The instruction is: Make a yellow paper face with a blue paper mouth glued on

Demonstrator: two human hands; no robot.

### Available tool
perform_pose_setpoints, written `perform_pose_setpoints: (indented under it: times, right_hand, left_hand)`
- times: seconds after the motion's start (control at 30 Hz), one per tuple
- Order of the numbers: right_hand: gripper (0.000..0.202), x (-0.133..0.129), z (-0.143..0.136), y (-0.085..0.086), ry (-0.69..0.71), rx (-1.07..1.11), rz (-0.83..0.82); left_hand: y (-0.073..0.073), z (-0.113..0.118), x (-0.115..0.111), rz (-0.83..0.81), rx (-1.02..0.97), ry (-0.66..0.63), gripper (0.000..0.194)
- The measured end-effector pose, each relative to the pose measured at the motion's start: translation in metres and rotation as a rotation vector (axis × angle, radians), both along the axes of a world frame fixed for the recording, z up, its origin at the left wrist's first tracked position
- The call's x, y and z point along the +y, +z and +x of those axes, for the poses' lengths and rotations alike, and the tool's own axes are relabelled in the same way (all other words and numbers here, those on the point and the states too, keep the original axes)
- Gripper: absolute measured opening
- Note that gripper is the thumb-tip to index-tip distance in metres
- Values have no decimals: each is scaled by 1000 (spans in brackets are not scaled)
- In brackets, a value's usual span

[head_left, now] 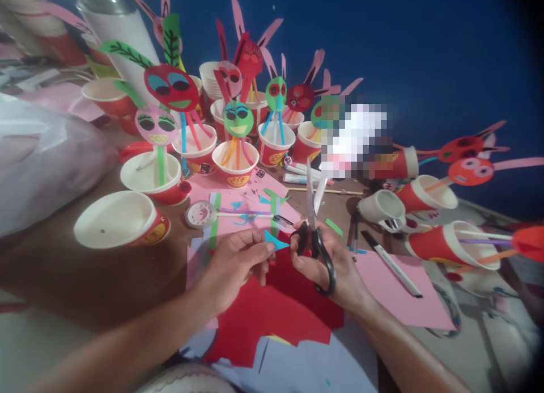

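Between the thumb and fingers of my left hand point(238, 265) is a small pointed piece of blue paper point(276, 243). My right hand point(335, 257) grips a pair of scissors point(312, 206) by the black handles, the blades pointing up and away from me. The blue paper's tip reaches close to the scissor handles; whether it touches them I cannot tell. Under both hands lies a sheet of red paper point(289, 302) with cut edges, on top of pale sheets. A pink sheet point(395, 285) sticks out on the right.
Red and white paper cups point(236, 163) with paper faces on coloured stems stand at the back. A roll of tape point(200, 214) lies left of the hands, near a bare cup point(117, 220). On the right are a marker point(393, 265) and tipped-over cups point(454, 245). A plastic bag point(42, 160) bulges at left.
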State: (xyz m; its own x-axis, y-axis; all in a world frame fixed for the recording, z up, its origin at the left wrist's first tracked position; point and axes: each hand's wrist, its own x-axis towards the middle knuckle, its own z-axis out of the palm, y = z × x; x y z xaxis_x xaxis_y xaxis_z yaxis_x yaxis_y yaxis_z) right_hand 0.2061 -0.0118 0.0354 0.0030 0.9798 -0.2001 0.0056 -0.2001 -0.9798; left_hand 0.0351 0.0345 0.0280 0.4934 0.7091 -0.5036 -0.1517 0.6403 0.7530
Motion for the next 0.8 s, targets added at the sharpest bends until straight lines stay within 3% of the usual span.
perform_pose_setpoints:
  times: [0.17,0.53,0.8]
  right_hand:
    - [45,-1,-6,-2,-80,-16,13]
    - [36,-1,0,1,0,-99,7]
    - [36,-2,4,2,45,-68,-18]
  left_hand:
    - [-1,5,-7,-1,29,-56,20]
    - [4,5,-7,-55,-19,-95,17]
    - [-5,1,-5,-95,-96,-46,10]
